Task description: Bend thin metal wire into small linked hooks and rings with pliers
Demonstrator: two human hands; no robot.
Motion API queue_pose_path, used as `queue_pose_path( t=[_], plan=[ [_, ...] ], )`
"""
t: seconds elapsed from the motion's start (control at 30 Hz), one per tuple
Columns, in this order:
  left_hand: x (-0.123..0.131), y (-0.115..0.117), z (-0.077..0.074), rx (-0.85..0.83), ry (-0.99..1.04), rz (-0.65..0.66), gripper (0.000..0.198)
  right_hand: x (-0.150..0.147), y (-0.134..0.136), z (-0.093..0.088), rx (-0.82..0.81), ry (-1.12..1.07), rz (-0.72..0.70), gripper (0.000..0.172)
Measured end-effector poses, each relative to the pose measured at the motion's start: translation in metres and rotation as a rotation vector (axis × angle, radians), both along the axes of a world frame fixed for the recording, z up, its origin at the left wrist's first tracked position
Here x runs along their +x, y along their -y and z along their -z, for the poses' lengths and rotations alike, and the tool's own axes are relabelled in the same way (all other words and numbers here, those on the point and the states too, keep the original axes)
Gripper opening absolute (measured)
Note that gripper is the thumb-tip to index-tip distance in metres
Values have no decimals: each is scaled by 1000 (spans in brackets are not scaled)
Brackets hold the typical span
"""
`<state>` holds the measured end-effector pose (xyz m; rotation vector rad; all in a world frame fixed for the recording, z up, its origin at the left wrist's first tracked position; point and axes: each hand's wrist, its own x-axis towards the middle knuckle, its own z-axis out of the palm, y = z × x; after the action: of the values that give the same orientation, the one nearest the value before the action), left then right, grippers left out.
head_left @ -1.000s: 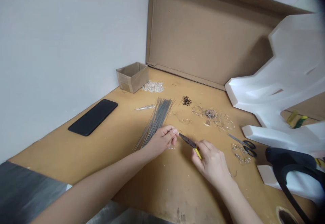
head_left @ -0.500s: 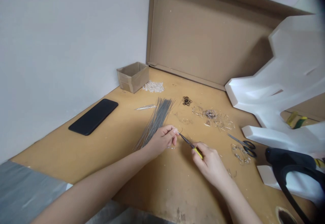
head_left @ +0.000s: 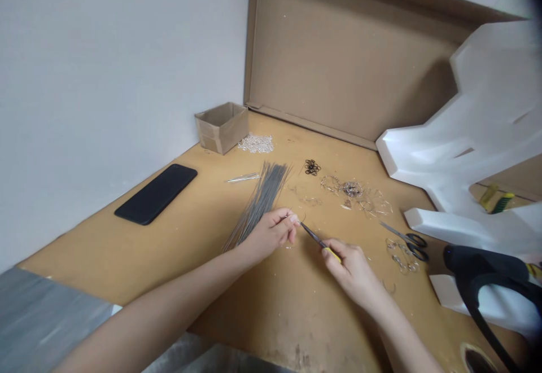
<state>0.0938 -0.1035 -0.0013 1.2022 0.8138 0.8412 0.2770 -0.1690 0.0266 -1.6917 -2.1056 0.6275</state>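
Over the near end of a bundle of grey wires (head_left: pixel 265 198), my left hand (head_left: pixel 277 229) is closed in a pinch on a thin piece of wire (head_left: pixel 304 216), whose curved end sticks out past the fingertips. My right hand (head_left: pixel 349 266) grips long-nose pliers (head_left: pixel 315 238) with yellow handles. The dark tips of the pliers meet the wire right at my left fingertips. Whether the jaws are clamped on it is too small to tell. A few tiny clear bits (head_left: pixel 288 247) lie on the table below my left hand.
A black phone (head_left: pixel 156 194) lies left; a small cardboard box (head_left: pixel 222 129) stands behind, beside a pile of small clear pieces (head_left: pixel 256 143). Black rings (head_left: pixel 312 167), tangled wire loops (head_left: pixel 353 189) and scissors (head_left: pixel 410 240) lie right. White foam (head_left: pixel 478 108) and a black-handled tool (head_left: pixel 486 263) border the right.
My right hand and the pliers have shifted very slightly to the right. My left hand stays in its pinch at nearly the same place.
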Motion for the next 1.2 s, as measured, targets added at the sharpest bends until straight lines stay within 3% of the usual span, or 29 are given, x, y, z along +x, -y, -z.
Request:
queue_pose_path(
  t=[0.33,0.6,0.9,1.03,1.2],
  plan=[
    [-2,-1,0,-13,41,1,27,-4,1,2,8,35,27,24],
    [-5,-7,0,-61,157,-101,25,-1,-3,8,-37,-22,63,25],
    [-6,-6,1,60,88,-140,27,2,-5,7,-137,-135,67,27],
    [-7,-7,-1,103,-1,-137,27,10,-7,8,-45,-47,43,21],
    [-9,-11,-1,114,-63,-151,25,20,-8,4,56,18,128,22]
  ],
)
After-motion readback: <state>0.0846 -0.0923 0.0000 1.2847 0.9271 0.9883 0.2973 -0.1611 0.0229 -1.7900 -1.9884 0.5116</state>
